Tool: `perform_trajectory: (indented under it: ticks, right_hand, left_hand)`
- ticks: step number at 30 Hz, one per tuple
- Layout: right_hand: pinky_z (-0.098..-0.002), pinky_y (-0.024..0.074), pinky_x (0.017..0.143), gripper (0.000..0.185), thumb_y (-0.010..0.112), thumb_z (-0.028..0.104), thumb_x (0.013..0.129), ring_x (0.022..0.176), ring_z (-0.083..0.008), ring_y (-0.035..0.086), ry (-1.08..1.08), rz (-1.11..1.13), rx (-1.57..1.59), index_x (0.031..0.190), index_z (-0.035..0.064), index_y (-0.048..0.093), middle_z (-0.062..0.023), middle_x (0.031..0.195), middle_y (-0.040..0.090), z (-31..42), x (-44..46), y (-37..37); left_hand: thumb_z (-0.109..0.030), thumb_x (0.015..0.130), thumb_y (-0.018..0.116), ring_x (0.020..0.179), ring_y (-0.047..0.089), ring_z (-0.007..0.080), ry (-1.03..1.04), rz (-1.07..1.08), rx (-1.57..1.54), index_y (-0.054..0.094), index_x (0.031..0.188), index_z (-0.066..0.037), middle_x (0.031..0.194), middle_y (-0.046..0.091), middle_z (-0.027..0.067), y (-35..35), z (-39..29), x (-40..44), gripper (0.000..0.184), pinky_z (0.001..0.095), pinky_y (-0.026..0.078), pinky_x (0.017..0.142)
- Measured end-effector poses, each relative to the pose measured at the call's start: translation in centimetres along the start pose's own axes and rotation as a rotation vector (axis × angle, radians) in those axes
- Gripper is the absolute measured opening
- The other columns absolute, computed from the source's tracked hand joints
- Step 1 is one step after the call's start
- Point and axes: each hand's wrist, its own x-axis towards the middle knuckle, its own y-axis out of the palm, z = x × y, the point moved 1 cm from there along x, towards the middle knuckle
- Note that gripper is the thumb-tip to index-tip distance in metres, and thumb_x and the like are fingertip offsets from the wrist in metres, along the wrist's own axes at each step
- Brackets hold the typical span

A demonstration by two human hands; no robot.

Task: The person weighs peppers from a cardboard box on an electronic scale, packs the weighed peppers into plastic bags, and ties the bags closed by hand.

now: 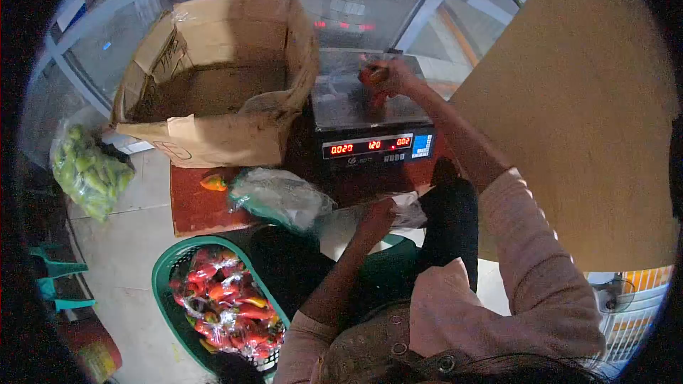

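Note:
My right hand (395,75) is above the metal pan of a digital scale (334,110), its fingers closed round a red pepper (373,75). More red shows just beneath the hand, blurred. The scale's red display reads 0.020, 1.20 and 0.02. Low in front of my lap, my left hand (377,219) grips a thin clear plastic bag (409,210). A bundle of clear plastic bags (281,195) with a green edge lies left of that hand. Beside it, one orange pepper (213,183) rests on the red board.
A large open cardboard box (228,139) stands left of the scale. By my left leg sits a green basket (162,270) of plastic-wrapped red peppers (228,302). A bag of green peppers (89,171) is at far left. A brown panel (569,121) fills the right side.

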Motion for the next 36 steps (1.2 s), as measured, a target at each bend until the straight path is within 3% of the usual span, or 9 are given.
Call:
perform_trajectory:
  ticks: [2,7,13,18,25,27,30,34,36]
  right_hand:
    - [-0.0304,0.0504,0.057,0.050,0.074,0.013,0.066,0.063,-0.0173,0.061,-0.081,-0.018,-0.170,0.112,0.0077,0.057,-0.0102,0.076,0.064,-0.2,0.4,0.9]
    - [-0.0457,0.0466,0.076,0.066,0.078,0.032,0.058,0.090,-0.0283,0.059,-0.151,-0.089,-0.729,0.116,0.0100,0.054,-0.0168,0.097,0.061,-4.8,3.8,3.4]
    - [-0.0554,0.0401,0.084,0.087,0.079,0.040,0.052,0.115,-0.0386,0.040,0.073,-0.077,-0.661,0.128,0.0224,0.042,-0.0129,0.123,0.043,-1.8,2.1,2.9]
    - [-0.0539,0.0404,0.086,0.093,0.083,0.037,0.046,0.115,-0.0372,0.042,0.089,0.004,-0.755,0.129,0.0225,0.041,-0.0129,0.123,0.044,-0.7,0.9,1.4]
    - [-0.0509,0.0372,0.091,0.093,0.083,0.038,0.047,0.118,-0.0364,0.039,-0.084,-0.154,-0.669,0.129,0.0226,0.040,-0.0139,0.129,0.041,-2.6,-1.3,-0.6]
    - [-0.0500,0.0365,0.092,0.089,0.082,0.036,0.049,0.117,-0.0375,0.040,-0.293,-0.156,-0.633,0.127,0.0220,0.042,-0.0142,0.129,0.041,-3.7,-1.4,-0.6]
    - [-0.0485,0.0356,0.092,0.079,0.079,0.031,0.055,0.115,-0.0374,0.040,-0.274,-0.116,-0.472,0.125,0.0193,0.045,-0.0151,0.129,0.040,-2.0,-6.1,-2.5]
    - [-0.0437,0.0400,0.087,0.058,0.074,0.020,0.067,0.104,-0.0332,0.048,-0.474,-0.535,-0.216,0.120,0.0141,0.050,-0.0161,0.122,0.047,-6.4,-7.7,-0.6]
    - [-0.0391,0.0425,0.084,0.049,0.071,0.017,0.071,0.097,-0.0293,0.052,-0.381,-0.671,-0.050,0.116,0.0101,0.053,-0.0157,0.113,0.053,-6.5,-11.4,-0.3]
  left_hand:
    - [-0.016,0.080,0.054,0.096,0.055,0.0365,0.166,-0.169,0.062,0.053,0.111,-0.002,0.101,0.058,0.0220,0.7,1.0,-1.0,0.035,0.0449,0.042,0.085]
    - [-0.018,0.082,0.050,0.097,0.054,0.0381,-0.023,-0.042,0.054,0.055,0.111,-0.004,0.102,0.058,0.0228,0.4,1.7,-2.8,0.033,0.0443,0.042,0.085]
    - [-0.019,0.085,0.049,0.092,0.058,0.0347,0.003,-0.253,-0.053,0.055,0.108,0.000,0.100,0.059,0.0217,0.9,4.4,-6.0,0.031,0.0430,0.044,0.081]
    - [-0.023,0.088,0.047,0.079,0.058,0.0319,-0.278,-0.124,-0.015,0.052,0.108,0.003,0.093,0.059,0.0194,-2.7,-4.9,-9.6,0.033,0.0411,0.045,0.071]
    - [-0.030,0.089,0.047,0.067,0.053,0.0249,0.113,-0.275,0.065,0.056,0.100,-0.001,0.082,0.057,0.0129,-0.6,-0.9,-11.2,0.032,0.0367,0.044,0.062]
    - [-0.029,0.089,0.047,0.068,0.055,0.0249,0.270,-0.310,0.162,0.056,0.100,-0.001,0.082,0.057,0.0124,-0.2,-0.5,-12.0,0.032,0.0363,0.044,0.063]
    - [-0.025,0.088,0.049,0.068,0.055,0.0271,-0.102,-0.193,-0.026,0.054,0.102,0.000,0.080,0.058,0.0139,-0.2,-0.2,-12.2,0.029,0.0371,0.045,0.062]
    - [-0.023,0.087,0.050,0.068,0.055,0.0268,-0.031,-0.278,0.023,0.055,0.101,0.000,0.077,0.057,0.0139,0.0,3.2,-12.2,0.027,0.0374,0.044,0.062]
    - [-0.026,0.088,0.047,0.068,0.056,0.0277,0.014,-0.268,0.135,0.055,0.100,-0.001,0.076,0.057,0.0141,-0.7,3.6,-11.9,0.029,0.0379,0.045,0.062]
